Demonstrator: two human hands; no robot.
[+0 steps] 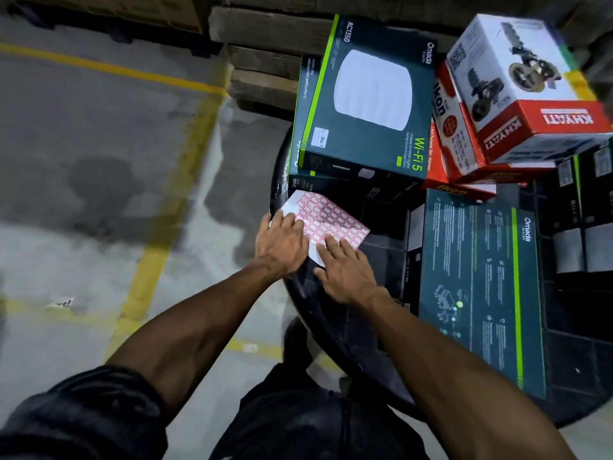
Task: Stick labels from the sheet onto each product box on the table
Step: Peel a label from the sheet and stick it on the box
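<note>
A white label sheet (pixel 331 215) printed with red-bordered labels lies on the left part of a round black table (pixel 300 280). My left hand (pixel 282 242) rests flat on the sheet's left end, fingers straight. My right hand (pixel 345 270) presses on its near edge with straight fingers. Behind the sheet stands a dark Omada Wi-Fi 5 box (pixel 368 94) with a small white label (pixel 320 137) on its near left corner. Another dark Omada box (pixel 477 287) lies flat to the right. At the far right, red Ikon boxes (pixel 454 137) carry a white and red Khyati box (pixel 527 84).
More dark boxes (pixel 583 227) fill the table's right side. Brown cartons (pixel 265 31) are stacked behind the table. To the left is grey concrete floor (pixel 83 161) with yellow lines (pixel 185 161). My dark trousers and shoe show below the table edge.
</note>
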